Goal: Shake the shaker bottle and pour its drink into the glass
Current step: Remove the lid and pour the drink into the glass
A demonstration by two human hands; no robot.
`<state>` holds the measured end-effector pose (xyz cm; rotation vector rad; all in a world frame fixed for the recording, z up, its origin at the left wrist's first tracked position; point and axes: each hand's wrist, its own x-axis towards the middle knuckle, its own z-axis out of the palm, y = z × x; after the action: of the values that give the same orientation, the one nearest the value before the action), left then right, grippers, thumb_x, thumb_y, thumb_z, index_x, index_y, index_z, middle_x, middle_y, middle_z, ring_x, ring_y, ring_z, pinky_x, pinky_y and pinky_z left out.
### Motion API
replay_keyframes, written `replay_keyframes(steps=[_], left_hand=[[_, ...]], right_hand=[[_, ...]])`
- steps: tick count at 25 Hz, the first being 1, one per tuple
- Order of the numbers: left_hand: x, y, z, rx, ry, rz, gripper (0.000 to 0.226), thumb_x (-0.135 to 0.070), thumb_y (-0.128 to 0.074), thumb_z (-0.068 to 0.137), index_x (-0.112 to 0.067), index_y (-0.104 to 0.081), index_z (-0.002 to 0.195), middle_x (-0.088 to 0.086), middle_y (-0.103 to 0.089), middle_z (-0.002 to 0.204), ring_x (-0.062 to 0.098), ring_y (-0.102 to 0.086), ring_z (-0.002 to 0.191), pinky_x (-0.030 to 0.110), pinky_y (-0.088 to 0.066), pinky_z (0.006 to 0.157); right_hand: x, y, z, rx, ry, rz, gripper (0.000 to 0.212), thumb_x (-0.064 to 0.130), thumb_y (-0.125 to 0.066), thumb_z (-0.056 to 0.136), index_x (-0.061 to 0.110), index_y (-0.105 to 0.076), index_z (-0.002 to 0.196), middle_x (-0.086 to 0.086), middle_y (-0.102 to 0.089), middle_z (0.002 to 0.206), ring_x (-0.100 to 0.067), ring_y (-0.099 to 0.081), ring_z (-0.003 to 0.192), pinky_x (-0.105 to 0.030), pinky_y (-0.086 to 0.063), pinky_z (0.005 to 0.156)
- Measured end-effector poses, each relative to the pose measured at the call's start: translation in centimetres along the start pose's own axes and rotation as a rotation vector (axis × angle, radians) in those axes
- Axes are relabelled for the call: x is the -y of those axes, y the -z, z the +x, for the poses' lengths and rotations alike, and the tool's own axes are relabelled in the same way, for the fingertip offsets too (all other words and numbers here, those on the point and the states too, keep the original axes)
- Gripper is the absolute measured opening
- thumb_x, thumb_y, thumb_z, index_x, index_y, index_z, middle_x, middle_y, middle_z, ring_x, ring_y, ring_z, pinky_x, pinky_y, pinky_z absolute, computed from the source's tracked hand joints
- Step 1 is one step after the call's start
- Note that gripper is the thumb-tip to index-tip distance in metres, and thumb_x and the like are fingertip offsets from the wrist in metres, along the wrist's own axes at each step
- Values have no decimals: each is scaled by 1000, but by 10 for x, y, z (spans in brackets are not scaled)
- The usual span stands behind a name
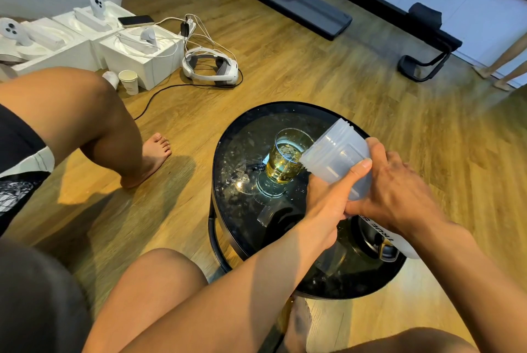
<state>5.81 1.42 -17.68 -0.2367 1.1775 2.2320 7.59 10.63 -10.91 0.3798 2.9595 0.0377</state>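
A translucent shaker bottle (333, 153) with its lid off is tipped left, its open mouth touching the rim of a clear glass (288, 157). The glass stands on a round black glass-topped table (236, 136) and is partly filled with a yellow drink. My left hand (328, 198) grips the bottle from below, thumb across its side. My right hand (396, 193) wraps the bottle's lower body from the right. The bottle's base, with black lettering, shows under my right wrist.
A black object (379, 241), possibly the lid, lies on the table under my right forearm. My bare knees and a foot (154, 153) crowd the left and bottom. A paper cup (129, 81), white boxes, a headset (211, 66) and cables lie on the wooden floor.
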Motion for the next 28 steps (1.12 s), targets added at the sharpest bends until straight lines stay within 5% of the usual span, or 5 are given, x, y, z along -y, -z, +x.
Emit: replay_keyframes(steps=[28], left_hand=[[-4,-1,-4,6,15,-30,47,-34,-81,81,-25,-65,124,4,-76,112,19,-73,99,48,-60,87]], right_hand=[[2,2,-1,-3,0,-2,116,52,-79,53,23,-11,143,-14,-47,119,-39,-50,107,-50,-49,83]])
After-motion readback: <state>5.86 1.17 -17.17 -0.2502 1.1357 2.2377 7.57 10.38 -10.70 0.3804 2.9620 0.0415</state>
